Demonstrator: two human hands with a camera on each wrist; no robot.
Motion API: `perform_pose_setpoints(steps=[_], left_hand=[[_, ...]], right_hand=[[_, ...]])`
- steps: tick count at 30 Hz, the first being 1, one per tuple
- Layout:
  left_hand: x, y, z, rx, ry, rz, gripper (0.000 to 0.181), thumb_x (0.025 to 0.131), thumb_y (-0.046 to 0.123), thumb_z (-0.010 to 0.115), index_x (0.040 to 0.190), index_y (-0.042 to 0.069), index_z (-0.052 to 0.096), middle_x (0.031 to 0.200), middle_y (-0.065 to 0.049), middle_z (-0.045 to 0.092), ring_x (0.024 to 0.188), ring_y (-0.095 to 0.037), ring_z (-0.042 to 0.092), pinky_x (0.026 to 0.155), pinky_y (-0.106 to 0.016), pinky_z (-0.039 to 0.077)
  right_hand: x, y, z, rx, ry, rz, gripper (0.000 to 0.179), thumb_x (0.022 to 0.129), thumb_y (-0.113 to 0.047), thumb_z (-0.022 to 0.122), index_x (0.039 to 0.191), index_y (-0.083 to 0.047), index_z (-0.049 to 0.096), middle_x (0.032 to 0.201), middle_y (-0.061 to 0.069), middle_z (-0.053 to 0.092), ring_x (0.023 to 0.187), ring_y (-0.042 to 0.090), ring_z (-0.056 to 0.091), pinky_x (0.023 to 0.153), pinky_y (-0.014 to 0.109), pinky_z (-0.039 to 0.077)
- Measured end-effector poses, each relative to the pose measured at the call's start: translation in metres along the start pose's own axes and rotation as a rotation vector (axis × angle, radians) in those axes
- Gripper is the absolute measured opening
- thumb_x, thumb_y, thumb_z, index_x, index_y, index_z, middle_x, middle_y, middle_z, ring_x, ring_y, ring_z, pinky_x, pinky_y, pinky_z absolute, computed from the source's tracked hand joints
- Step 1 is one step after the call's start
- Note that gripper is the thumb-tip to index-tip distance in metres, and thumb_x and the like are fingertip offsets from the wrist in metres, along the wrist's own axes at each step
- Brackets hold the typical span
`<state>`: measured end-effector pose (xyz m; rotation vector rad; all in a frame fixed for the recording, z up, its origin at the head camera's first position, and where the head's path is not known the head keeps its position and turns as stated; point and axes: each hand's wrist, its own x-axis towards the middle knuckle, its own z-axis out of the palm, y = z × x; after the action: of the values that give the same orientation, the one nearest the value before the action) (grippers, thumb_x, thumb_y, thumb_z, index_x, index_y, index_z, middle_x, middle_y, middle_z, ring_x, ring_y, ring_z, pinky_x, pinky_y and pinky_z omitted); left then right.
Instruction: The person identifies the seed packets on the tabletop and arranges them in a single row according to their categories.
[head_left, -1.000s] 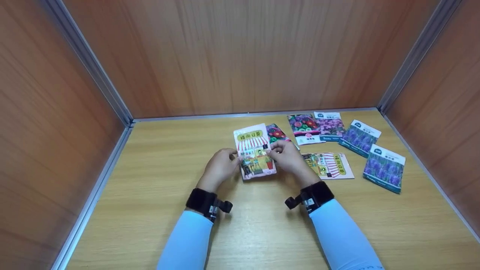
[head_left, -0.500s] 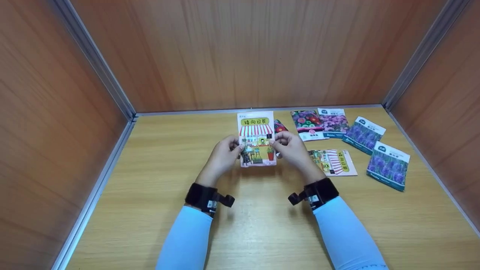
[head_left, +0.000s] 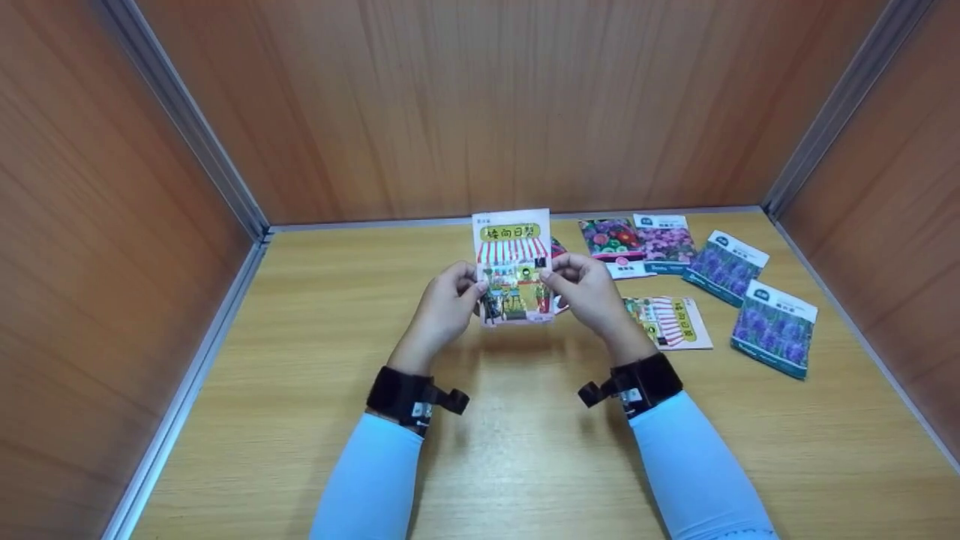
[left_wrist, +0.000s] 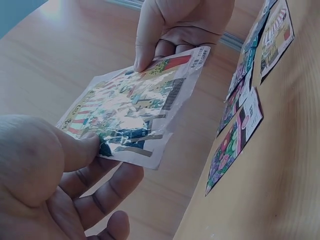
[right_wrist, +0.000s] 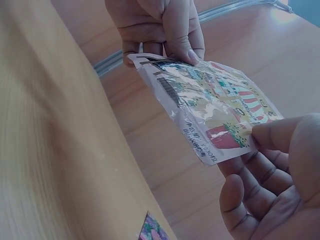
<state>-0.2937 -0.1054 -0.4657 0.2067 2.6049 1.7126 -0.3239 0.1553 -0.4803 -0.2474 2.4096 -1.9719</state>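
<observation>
Slanting inward with the left hand [head_left: 444, 306], pinching the striped-awning packet [head_left: 514, 262] by its left edge between thumb and bent fingers; holding it above the table [head_left: 330, 330]; pinching its right edge likewise with the right hand [head_left: 592, 294].

At the head view's centre, the striped-awning seed packet [head_left: 514, 274] reads "向日葵" on its yellow sign [head_left: 512, 233], after a blurred first character. The sideways awning packet [head_left: 681, 324], right of centre, has similar lettering. Headings on the teal-edged flower packets [head_left: 773, 331], far right, are too small to read.
</observation>
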Motion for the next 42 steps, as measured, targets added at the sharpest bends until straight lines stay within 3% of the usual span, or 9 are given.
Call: perform_pose_setpoints(steps=[8,15,22,33,39,42], left_hand=[[-0.0034,0.0058,-0.0016,-0.010,0.014,0.012,0.007,0.114,0.011,0.068,0.120,0.007,0.069,0.098,-0.007,0.077,0.081,-0.020,0.072,0.072,-0.028,0.058],[-0.0057,0.0102,-0.0027,-0.032,0.014,0.028,0.007,0.115,0.012,0.067,0.119,0.007,0.068,0.096,-0.006,0.075,0.076,-0.019,0.070,0.067,-0.026,0.055],[-0.0065,0.0106,-0.0042,-0.037,0.046,0.023,0.005,0.114,0.010,0.069,0.116,0.006,0.070,0.095,-0.006,0.076,0.072,-0.018,0.069,0.068,-0.028,0.060],[-0.0052,0.0096,-0.0065,-0.009,0.059,0.034,0.009,0.115,0.009,0.066,0.120,0.004,0.071,0.102,-0.010,0.079,0.087,-0.033,0.076,0.076,-0.030,0.060],[-0.0049,0.0096,-0.0069,0.007,0.063,0.039,0.010,0.115,0.011,0.065,0.121,0.005,0.072,0.103,-0.010,0.078,0.083,-0.023,0.072,0.075,-0.030,0.057],[-0.0052,0.0096,-0.0069,0.021,0.064,0.045,0.011,0.115,0.011,0.065,0.122,0.005,0.072,0.103,-0.010,0.079,0.083,-0.027,0.073,0.074,-0.030,0.056]], right_hand=[[-0.0012,-0.0020,-0.0005,0.005,0.005,-0.030,0.014,0.109,-0.021,0.078,0.110,-0.008,0.076,0.089,-0.006,0.076,0.081,0.018,0.067,0.071,0.032,0.062],[-0.0038,-0.0066,0.0007,0.028,0.033,-0.092,0.019,0.106,-0.017,0.080,0.113,0.001,0.076,0.087,-0.007,0.075,0.077,0.016,0.065,0.066,0.025,0.055],[-0.0062,-0.0073,0.0012,0.012,0.040,-0.130,0.019,0.107,-0.018,0.081,0.110,0.000,0.077,0.086,-0.007,0.074,0.075,0.009,0.062,0.065,0.022,0.050],[-0.0066,-0.0063,0.0009,0.007,0.037,-0.128,0.012,0.106,-0.019,0.082,0.109,-0.008,0.079,0.085,-0.005,0.074,0.074,0.011,0.062,0.063,0.022,0.051],[-0.0071,-0.0067,0.0001,0.002,0.030,-0.148,0.015,0.107,-0.016,0.081,0.112,-0.002,0.080,0.086,-0.005,0.075,0.074,0.010,0.063,0.063,0.021,0.050],[-0.0069,-0.0059,-0.0001,-0.009,0.029,-0.153,0.015,0.107,-0.016,0.080,0.113,-0.002,0.080,0.084,-0.006,0.075,0.071,0.009,0.061,0.061,0.022,0.051]])
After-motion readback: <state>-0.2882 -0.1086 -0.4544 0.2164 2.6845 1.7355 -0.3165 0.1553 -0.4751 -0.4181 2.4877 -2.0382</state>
